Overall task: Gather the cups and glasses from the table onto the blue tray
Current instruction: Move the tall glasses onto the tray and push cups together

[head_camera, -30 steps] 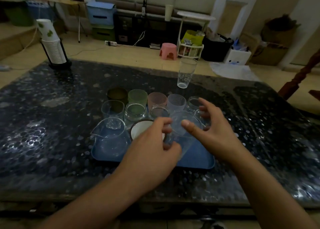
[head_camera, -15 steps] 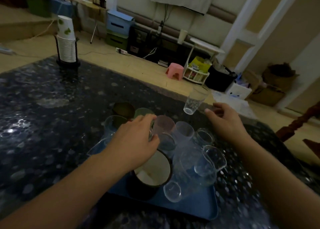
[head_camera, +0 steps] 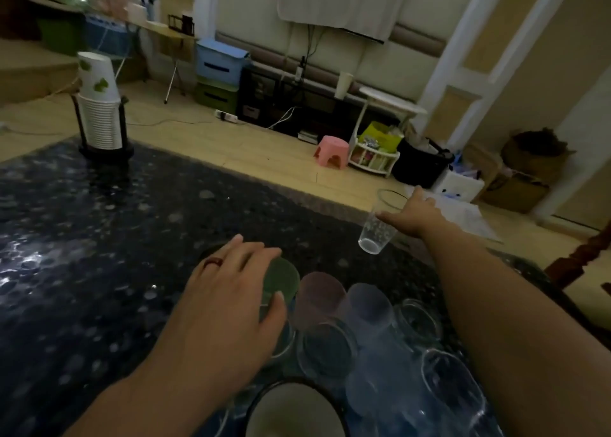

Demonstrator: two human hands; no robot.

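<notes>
A clear glass [head_camera: 377, 228] stands near the table's far edge, apart from the others. My right hand [head_camera: 413, 216] reaches out to it, thumb across its front and fingers behind its rim. The blue tray [head_camera: 231, 416] shows only as a sliver at the bottom, crowded with a green cup [head_camera: 286, 279], a pink cup [head_camera: 319, 292], a pale violet cup [head_camera: 367, 304], clear glasses [head_camera: 327, 347] and a dark mug with a white inside [head_camera: 294, 413]. My left hand [head_camera: 231, 304] lies spread over the green cup's left side, holding nothing.
A stack of paper cups [head_camera: 99, 119] in a black holder stands at the far left corner of the dark speckled table [head_camera: 99, 254]. Beyond the table's far edge are a pink stool [head_camera: 332, 150] and boxes on the floor.
My right hand has stretched further out and now wraps the lone clear glass. My left hand has stayed over the cups on the tray. The view has moved closer.
</notes>
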